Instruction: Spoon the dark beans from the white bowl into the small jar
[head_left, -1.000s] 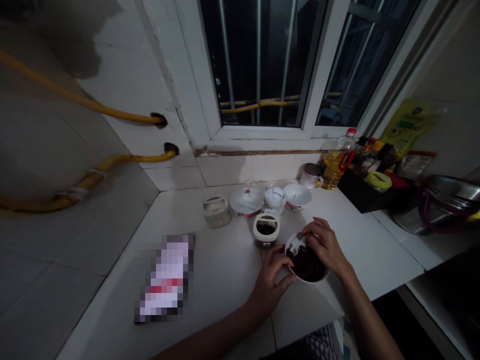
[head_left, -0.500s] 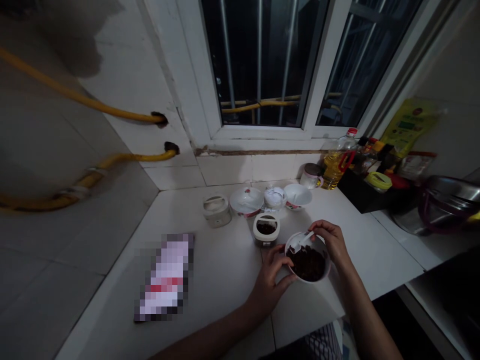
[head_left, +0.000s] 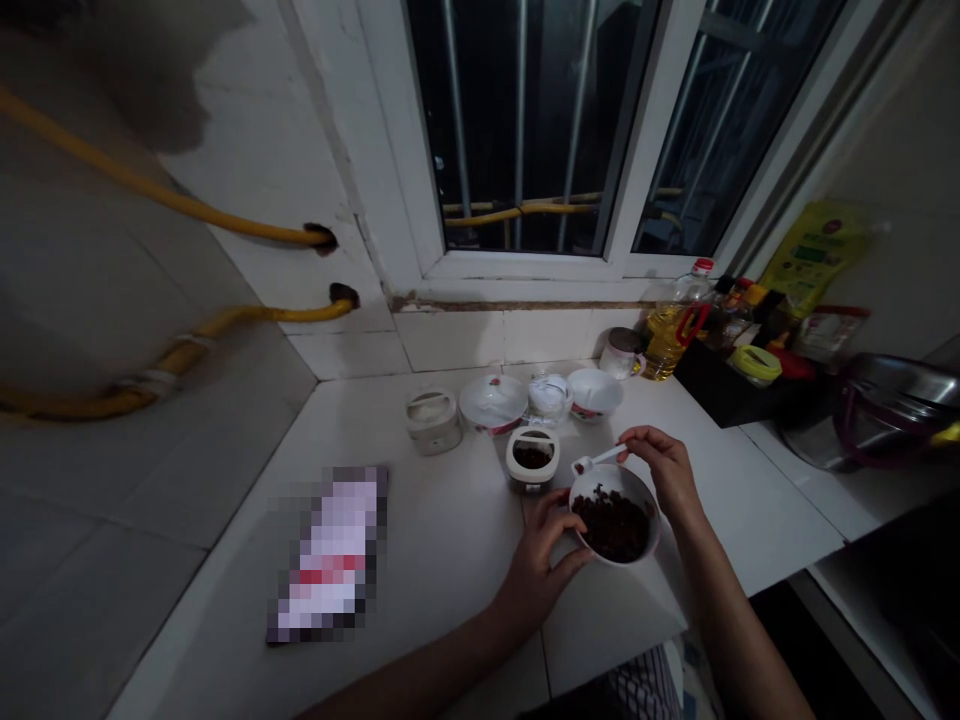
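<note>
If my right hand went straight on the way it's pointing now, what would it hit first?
Your right hand points left, holding a small white spoon. The spoon's tip would probably meet the white-rimmed tub of dark food first, though depth is hard to judge from this view.

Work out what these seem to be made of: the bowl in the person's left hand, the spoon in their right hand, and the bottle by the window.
The bowl looks like glazed ceramic: white, glossy, with a smooth rim. The spoon seems to be white plastic, thin and light-looking, though it is small here. The bottle looks like clear plastic, shiny and see-through, though glass cannot be ruled out.
</note>
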